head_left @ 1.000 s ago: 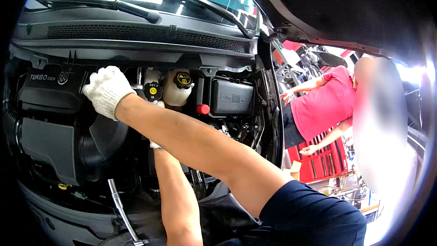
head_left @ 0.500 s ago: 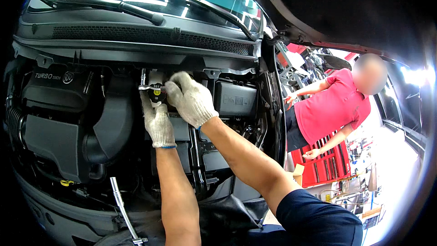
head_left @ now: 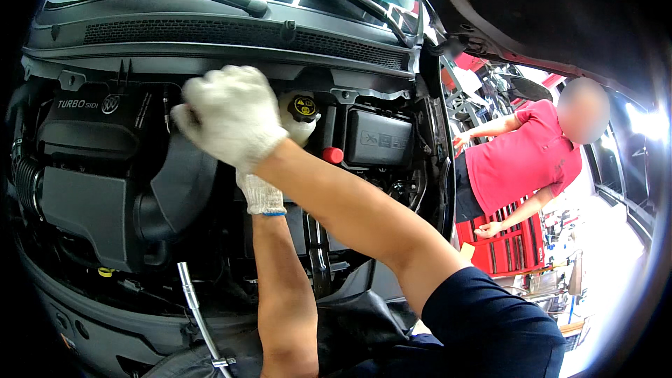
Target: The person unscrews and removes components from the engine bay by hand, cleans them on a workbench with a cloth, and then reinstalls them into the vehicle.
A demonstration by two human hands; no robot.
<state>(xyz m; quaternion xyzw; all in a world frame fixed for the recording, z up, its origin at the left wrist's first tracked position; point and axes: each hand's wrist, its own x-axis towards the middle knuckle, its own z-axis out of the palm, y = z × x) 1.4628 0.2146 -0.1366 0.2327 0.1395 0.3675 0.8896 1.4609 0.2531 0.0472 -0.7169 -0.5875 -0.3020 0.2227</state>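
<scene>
My right hand (head_left: 231, 115), in a white knitted work glove, is closed above the engine bay, slightly blurred. What it grips is hidden from view. Below and behind it, my left hand (head_left: 262, 192), gloved too, shows only its cuff and back; the fingers are covered by the right hand. Just right of both hands stands a pale brake fluid reservoir (head_left: 302, 133) with a black cap (head_left: 302, 106) bearing a yellow mark. The silver ratchet wrench seen earlier at the hands is out of sight.
A black engine cover (head_left: 91, 133) and air duct (head_left: 182, 189) lie left. A black fuse box (head_left: 380, 138) and red cap (head_left: 332, 155) are at right. A silver long-handled tool (head_left: 196, 308) rests at the front edge. A person in a red shirt (head_left: 518, 147) stands by a red tool cabinet (head_left: 511, 245).
My right hand has swung left, across my left hand, uncovering the reservoir cap's surroundings. The ratchet wrench has gone behind the right hand. The whole view has shifted slightly.
</scene>
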